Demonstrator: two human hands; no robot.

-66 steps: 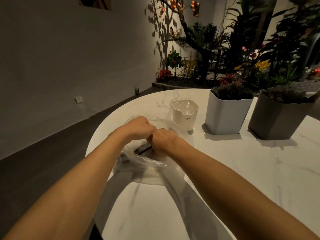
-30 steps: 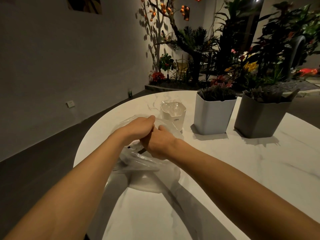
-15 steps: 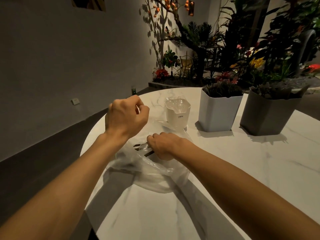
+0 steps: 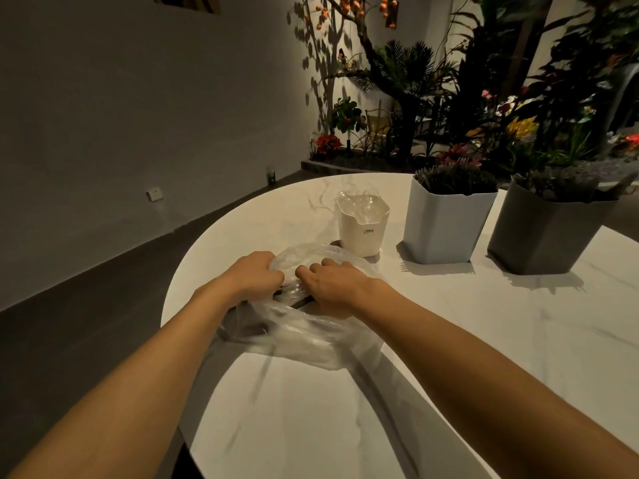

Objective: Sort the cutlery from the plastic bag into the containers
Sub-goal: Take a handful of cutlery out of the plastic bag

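Observation:
A clear plastic bag (image 4: 304,337) lies crumpled on the white marble table (image 4: 449,340) in front of me. Dark cutlery (image 4: 301,300) shows between my hands inside it. My left hand (image 4: 256,274) grips the bag's upper left edge with curled fingers. My right hand (image 4: 332,285) rests on the bag with its fingers curled into the plastic. Behind the bag stands a small cream container (image 4: 362,228) with clear plastic spoons in it. To its right stand a light grey container (image 4: 446,223) and a dark grey container (image 4: 543,233), both filled with dark cutlery.
The table's curved edge runs close on the left, with dark floor (image 4: 86,305) beyond it. Plants and flowers (image 4: 466,108) fill the background behind the containers. Bare tabletop lies to the right of my right forearm.
My left hand, raised above the table half a second ago, has come back down onto the bag's edge. My right hand has stayed on the bag.

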